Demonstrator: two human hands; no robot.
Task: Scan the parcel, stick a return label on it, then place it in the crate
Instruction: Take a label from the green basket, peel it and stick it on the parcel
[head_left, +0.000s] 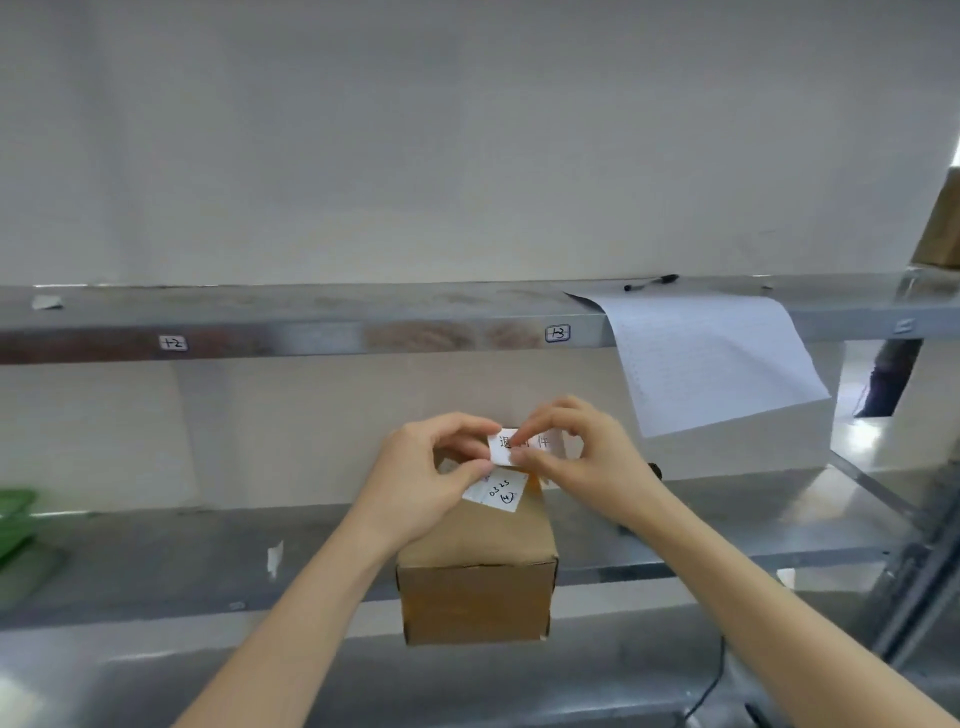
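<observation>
Both hands, the left hand (423, 475) and the right hand (582, 452), pinched the label (524, 446) above the far end of the box (475, 566) on the shelf (675, 530); it probably needed peeling cleanly, then flat pressing.

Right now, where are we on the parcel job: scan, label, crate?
Scan: cannot tell from this view. In hand: both the left hand and right hand pinch the return label above the cardboard parcel, which already carries a handwritten sticker. Left: press the label on and crate the parcel; it sits on the shelf.
</observation>
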